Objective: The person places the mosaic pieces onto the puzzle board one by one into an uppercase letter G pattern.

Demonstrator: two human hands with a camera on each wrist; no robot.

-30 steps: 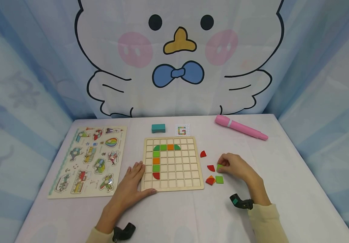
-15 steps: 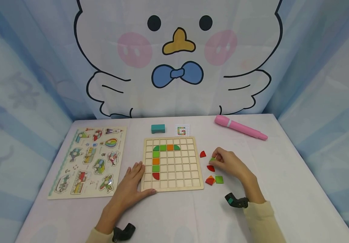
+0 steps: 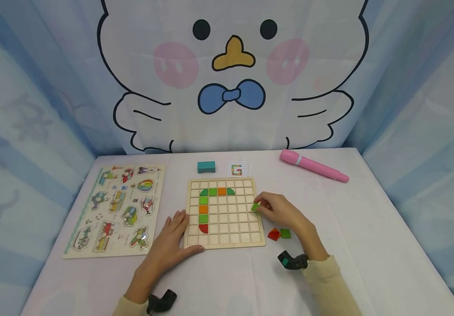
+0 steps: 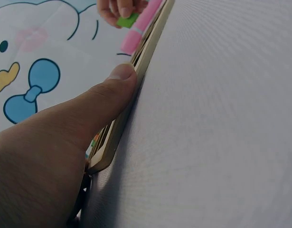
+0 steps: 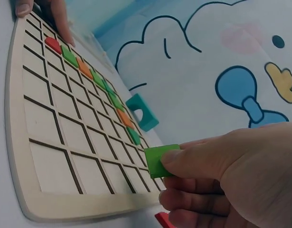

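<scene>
A: Which hand is nearest the viewer, and how does it lie?
B: The left hand point(image 3: 169, 241), its fingers extended and thumb set apart, rests at the near left corner of the wooden board point(image 3: 234, 224); the thumb touches the near edge.

A: And beside the board's right edge?
B: A green square point(image 3: 285, 233) lies on the white table point(image 3: 227, 281), just beside a small cluster of red and orange pieces point(image 3: 274, 235).

A: Where is the right hand point(image 3: 282, 210)?
B: Slightly farther off, pinching a light green tile point(image 5: 154, 164) between thumb and fingers over the board's right edge; whether tile and board touch cannot be told. A red piece point(image 5: 164, 220) shows below the fingers.

A: What does the board carry?
B: A column of coloured tiles point(image 3: 203, 209) on its left, meeting a row along the second line from the far edge.

A: And beyond?
B: A picture puzzle point(image 3: 108, 210) extends at left; past the board stand a pattern card point(image 3: 238, 169), a teal block point(image 3: 206, 166) and a pink pen point(image 3: 315, 166), before a cartoon curtain point(image 3: 230, 127).
</scene>
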